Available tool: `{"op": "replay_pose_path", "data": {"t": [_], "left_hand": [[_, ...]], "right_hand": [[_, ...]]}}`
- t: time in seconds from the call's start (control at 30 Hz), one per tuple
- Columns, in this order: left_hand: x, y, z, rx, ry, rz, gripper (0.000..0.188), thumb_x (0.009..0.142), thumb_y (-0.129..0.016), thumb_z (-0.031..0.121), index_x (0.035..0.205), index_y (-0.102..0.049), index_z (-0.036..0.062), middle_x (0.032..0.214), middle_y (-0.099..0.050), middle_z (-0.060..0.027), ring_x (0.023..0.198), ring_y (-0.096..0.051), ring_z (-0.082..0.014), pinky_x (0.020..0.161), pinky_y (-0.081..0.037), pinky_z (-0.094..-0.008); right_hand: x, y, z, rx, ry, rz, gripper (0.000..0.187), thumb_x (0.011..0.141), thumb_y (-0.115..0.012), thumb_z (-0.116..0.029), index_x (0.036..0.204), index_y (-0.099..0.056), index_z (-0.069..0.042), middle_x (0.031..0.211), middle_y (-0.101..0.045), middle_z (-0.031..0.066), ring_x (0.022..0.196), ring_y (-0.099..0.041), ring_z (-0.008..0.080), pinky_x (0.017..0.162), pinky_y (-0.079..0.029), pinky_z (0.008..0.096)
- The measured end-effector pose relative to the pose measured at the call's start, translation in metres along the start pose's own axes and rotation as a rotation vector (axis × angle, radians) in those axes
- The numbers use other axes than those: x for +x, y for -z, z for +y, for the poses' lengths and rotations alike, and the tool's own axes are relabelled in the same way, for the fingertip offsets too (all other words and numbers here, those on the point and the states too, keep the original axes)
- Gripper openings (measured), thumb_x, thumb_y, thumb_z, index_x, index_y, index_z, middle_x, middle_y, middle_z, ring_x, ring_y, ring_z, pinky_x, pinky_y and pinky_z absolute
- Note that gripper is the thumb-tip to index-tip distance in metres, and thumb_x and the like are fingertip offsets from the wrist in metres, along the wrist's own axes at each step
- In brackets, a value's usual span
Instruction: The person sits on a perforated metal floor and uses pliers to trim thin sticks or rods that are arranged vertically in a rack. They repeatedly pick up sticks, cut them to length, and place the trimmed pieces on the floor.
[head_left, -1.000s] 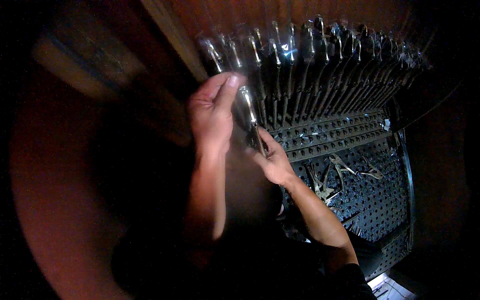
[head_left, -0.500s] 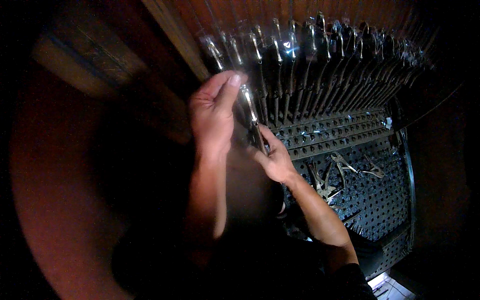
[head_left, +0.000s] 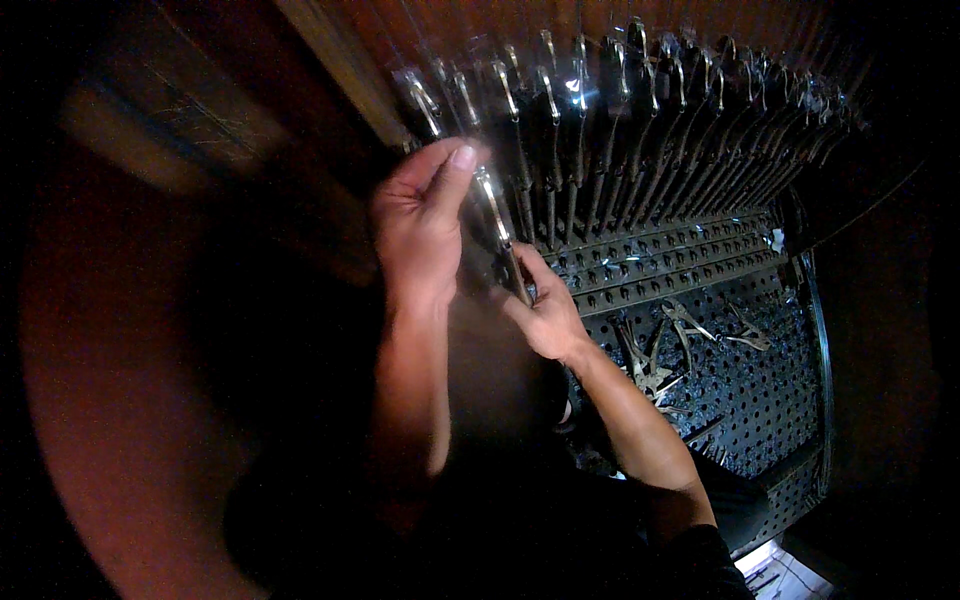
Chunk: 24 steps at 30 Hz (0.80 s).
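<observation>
My left hand (head_left: 418,225) is closed, thumb and fingertips pressed together just above the shiny end of a dark rod. Whatever it pinches is too fine or hidden to make out. Lower down, my right hand (head_left: 548,312) is wrapped round the dark shaft of that metal-tipped rod (head_left: 490,205), which tilts with its bright tip up and to the left. Beyond both hands stands a row of similar dark rods (head_left: 590,195) with bright hooked metal ends (head_left: 510,90). Faint thin lines rise from these ends.
Several locking pliers (head_left: 685,325) lie on a dark perforated panel (head_left: 770,400) to the right. Above it run studded metal rails (head_left: 680,255). A wooden post (head_left: 340,70) slants at upper left. A pale lit patch (head_left: 785,575) shows at lower right.
Both hands and the rod have shifted very slightly left in the picture, along with the surroundings. Both grips look the same.
</observation>
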<state>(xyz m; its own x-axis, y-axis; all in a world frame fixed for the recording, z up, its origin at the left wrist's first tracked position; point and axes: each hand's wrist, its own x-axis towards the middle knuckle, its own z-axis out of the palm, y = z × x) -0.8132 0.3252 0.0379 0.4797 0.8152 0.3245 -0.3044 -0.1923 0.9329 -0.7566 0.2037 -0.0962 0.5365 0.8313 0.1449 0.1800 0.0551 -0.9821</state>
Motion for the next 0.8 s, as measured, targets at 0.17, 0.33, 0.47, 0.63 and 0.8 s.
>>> {"op": "replay_pose_path", "data": {"t": [0.17,0.33,0.47,0.63,0.8], "left_hand": [[-0.001,-0.001,0.0,-0.009,-0.01,-0.005,0.016,0.095,-0.072,0.016,0.103,-0.075,0.0034,0.098,-0.076,-0.0072,0.089,-0.065,-0.0099,0.083,-0.047,-0.024],[-0.001,0.0,0.0,-0.001,-0.001,-0.003,0.016,0.095,-0.071,0.017,0.104,-0.075,0.004,0.098,-0.076,-0.0071,0.087,-0.064,-0.0093,0.079,-0.047,-0.0242],[-0.002,0.003,0.0,0.006,0.017,-0.007,0.016,0.096,-0.071,0.018,0.104,-0.074,0.0041,0.098,-0.076,-0.0067,0.087,-0.064,-0.0097,0.079,-0.046,-0.0243],[-0.005,-0.002,0.003,-0.033,0.074,-0.011,0.026,0.093,-0.072,0.013,0.115,-0.069,-0.0004,0.109,-0.072,-0.0104,0.1,-0.066,-0.0154,0.093,-0.05,-0.0282],[-0.039,-0.002,-0.011,0.009,0.075,-0.154,0.078,0.079,-0.081,0.0,0.147,-0.043,0.0014,0.137,-0.058,-0.0144,0.124,-0.057,-0.0207,0.103,-0.048,-0.0347]], "right_hand": [[0.001,0.001,-0.008,0.008,-0.036,-0.006,0.047,0.09,-0.068,-0.013,0.133,-0.051,-0.006,0.115,-0.058,0.0073,0.107,-0.054,0.0178,0.098,-0.043,0.0314],[0.002,-0.002,0.0,-0.023,-0.04,0.049,0.039,0.089,-0.068,-0.011,0.124,-0.053,-0.007,0.104,-0.061,0.0055,0.1,-0.055,0.0166,0.092,-0.045,0.0307],[0.006,-0.007,0.001,-0.003,-0.041,0.066,0.031,0.087,-0.067,-0.007,0.115,-0.055,-0.007,0.096,-0.061,0.004,0.093,-0.055,0.0153,0.088,-0.046,0.03],[0.01,-0.008,0.021,-0.1,0.024,0.128,0.028,0.085,-0.067,-0.004,0.111,-0.057,-0.006,0.095,-0.059,0.0038,0.092,-0.055,0.0135,0.086,-0.046,0.0296],[0.009,-0.015,0.016,0.039,0.064,0.107,0.034,0.085,-0.066,-0.003,0.118,-0.058,-0.004,0.106,-0.059,0.0041,0.104,-0.056,0.0147,0.094,-0.046,0.0304]]}}
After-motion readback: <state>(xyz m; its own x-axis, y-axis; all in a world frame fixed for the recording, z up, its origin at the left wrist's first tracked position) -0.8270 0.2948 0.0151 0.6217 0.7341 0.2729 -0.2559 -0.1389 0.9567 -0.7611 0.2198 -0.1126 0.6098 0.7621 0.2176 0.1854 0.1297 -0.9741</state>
